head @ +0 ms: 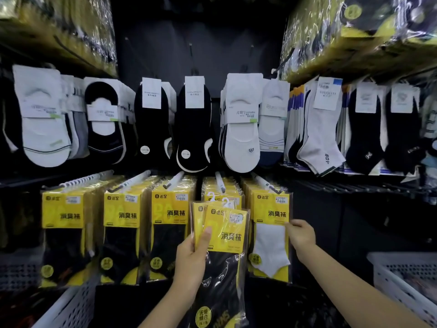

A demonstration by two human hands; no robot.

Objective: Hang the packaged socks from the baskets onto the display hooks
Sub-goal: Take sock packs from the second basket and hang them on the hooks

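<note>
My left hand (192, 256) grips two yellow-and-black sock packs (224, 235) with white plastic hangers, held upright in front of the lower row. My right hand (300, 235) pinches the right edge of a hanging yellow pack with white socks (269, 245) on the rightmost lower hook (266, 183). The display hook (220, 181) directly above the held packs carries several yellow packs. Further yellow packs with black socks (120, 230) fill the hooks to the left.
An upper row of loose black and white socks (241, 129) hangs above. A white perforated basket (402, 278) stands at lower right, another basket (71, 306) at lower left. Wrapped stock sits on shelves at the top corners.
</note>
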